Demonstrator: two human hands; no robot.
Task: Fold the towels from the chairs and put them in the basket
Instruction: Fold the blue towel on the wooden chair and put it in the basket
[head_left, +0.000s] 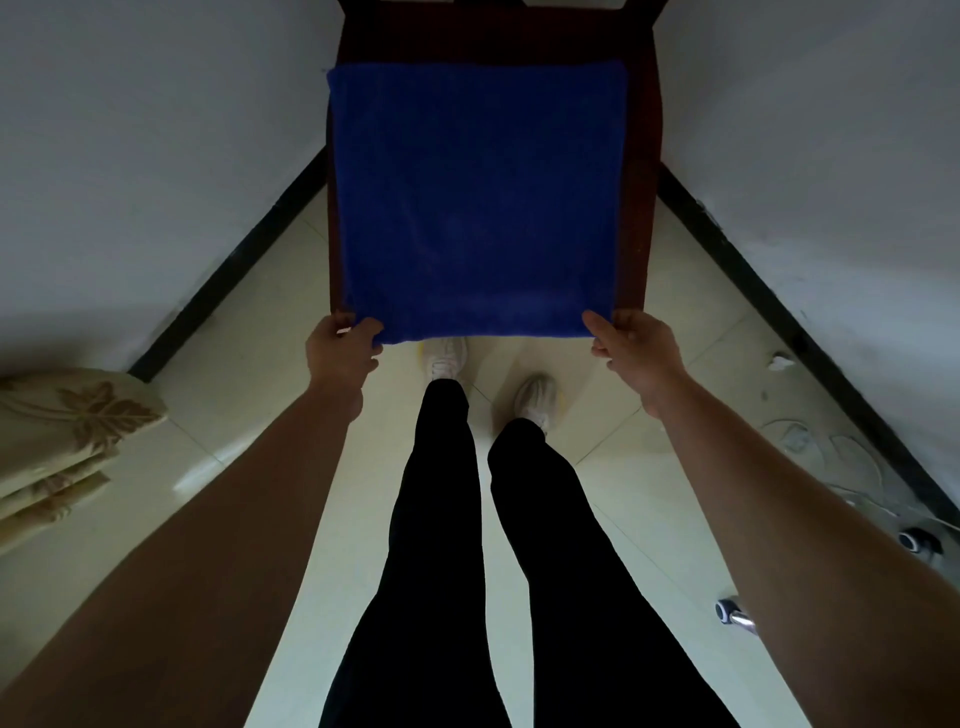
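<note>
The blue towel (478, 202) lay spread flat over the dark wooden chair (644, 171); the left hand (340, 353) pinched its near left corner; the right hand (631, 345) pinched its near right corner; pale tiled floor (249, 322) lay below.

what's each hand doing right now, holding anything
Left hand: pinches the blue towel at its near left corner.
Right hand: pinches the towel's near right corner.

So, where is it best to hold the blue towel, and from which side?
At its two near corners, from the front: the towel lies flat on the chair, its near edge hanging free. The left hand and right hand pinch there.
</note>
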